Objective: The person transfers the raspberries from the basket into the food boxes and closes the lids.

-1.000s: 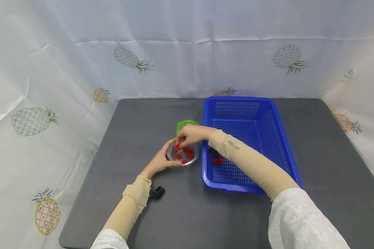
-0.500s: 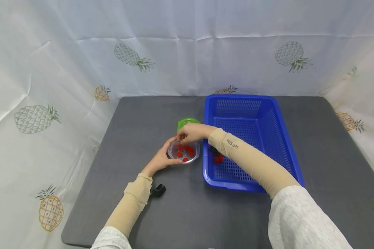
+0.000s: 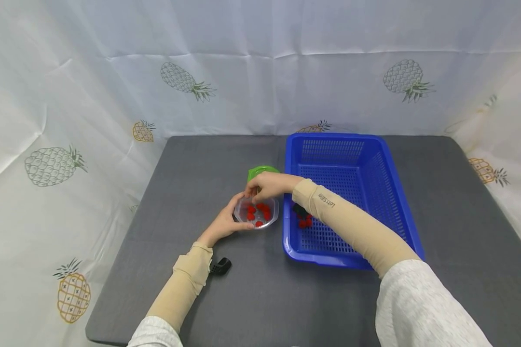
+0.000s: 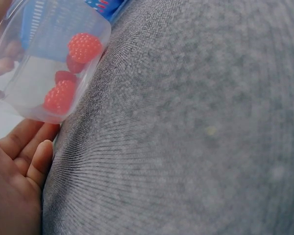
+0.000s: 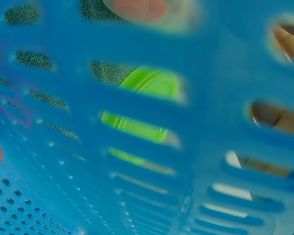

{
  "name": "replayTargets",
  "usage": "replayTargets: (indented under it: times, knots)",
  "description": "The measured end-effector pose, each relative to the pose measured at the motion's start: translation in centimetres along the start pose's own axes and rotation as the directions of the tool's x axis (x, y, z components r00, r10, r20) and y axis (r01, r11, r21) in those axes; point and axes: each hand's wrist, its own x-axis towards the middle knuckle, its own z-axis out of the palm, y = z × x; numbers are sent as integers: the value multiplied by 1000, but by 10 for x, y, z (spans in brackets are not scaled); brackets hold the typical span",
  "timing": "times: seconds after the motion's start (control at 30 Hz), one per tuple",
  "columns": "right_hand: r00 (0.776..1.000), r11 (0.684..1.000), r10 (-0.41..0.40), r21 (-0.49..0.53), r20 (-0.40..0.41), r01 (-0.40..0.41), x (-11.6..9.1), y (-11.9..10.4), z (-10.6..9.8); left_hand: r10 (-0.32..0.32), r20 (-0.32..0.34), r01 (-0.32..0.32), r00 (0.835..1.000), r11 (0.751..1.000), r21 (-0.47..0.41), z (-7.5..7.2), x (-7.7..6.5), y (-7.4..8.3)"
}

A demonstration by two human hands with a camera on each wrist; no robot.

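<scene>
My left hand [image 3: 223, 222] grips a clear plastic container [image 3: 274, 219] on the table, thumb on the near side and fingers round the left and far sides. Several red raspberries [image 3: 267, 215] lie inside it; the left wrist view shows some raspberries [image 4: 85, 47] through the transparent wall. My right hand [image 3: 267, 185] hangs over the container's far rim with its fingers bent down. One raspberry [image 3: 252, 209] sits just below those fingertips, apparently apart from them. Whether the fingers pinch anything else is hidden. Behind the right hand is a green round lid [image 3: 257, 170].
A blue slotted basket [image 3: 330, 260] stands right of the container, under my right forearm. More raspberries [image 3: 303, 223] lie at its left side. Through its slots the right wrist view shows the green lid [image 5: 152, 84]. A black strap [image 3: 221, 266] hangs by my left wrist.
A raspberry seen at my right fingertips one second ago now lies lower, in the container. The right hand stays over the container, and the left hand keeps its hold.
</scene>
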Motion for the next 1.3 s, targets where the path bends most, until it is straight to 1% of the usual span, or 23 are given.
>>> replayTargets:
  times: [0.2,0.33,0.5,0.67,0.8,0.87,0.93,1.03,1.1,1.17,1.23,1.3]
  knots:
    - [999,996,-17,92,-29,20,-8,-4,-3,-15,4,15,1000,1000,-9,1,1,1]
    - [997,985,-51,159,-59,60,-17,-6,-5,-9,4,9,1000,1000,-7,2,0,0]
    - [990,960,-70,263,-120,100,-31,-7,-10,-1,6,1,1000,1000,-13,2,-1,1]
    - [982,918,-66,375,-176,128,-43,-5,-15,4,5,-4,1000,1000,-13,2,-2,1]
    - [973,888,-34,441,-227,134,-54,0,-17,-5,12,5,1000,1000,-14,2,-3,6]
    - [967,878,-15,460,-256,135,-61,3,-18,-3,17,3,1000,1000,-12,1,-6,16]
    - [959,860,4,491,-283,142,-68,7,-18,1,20,0,1000,1000,-13,0,-9,25]
    - [949,829,52,543,-311,132,-79,15,-17,14,23,-14,1000,1000,-17,-1,-13,36]
    - [944,809,89,576,-319,118,-85,22,-15,16,23,-16,1000,1000,-26,-1,-13,37]
    - [940,797,123,595,-319,97,-91,29,-13,23,23,-22,999,999,-27,-1,-13,37]
    - [937,794,146,602,-317,80,-96,36,-11,24,23,-23,999,999,-29,-1,-13,37]
    - [934,798,166,600,-315,61,-101,42,-9,25,24,-25,999,999,-30,-1,-12,36]
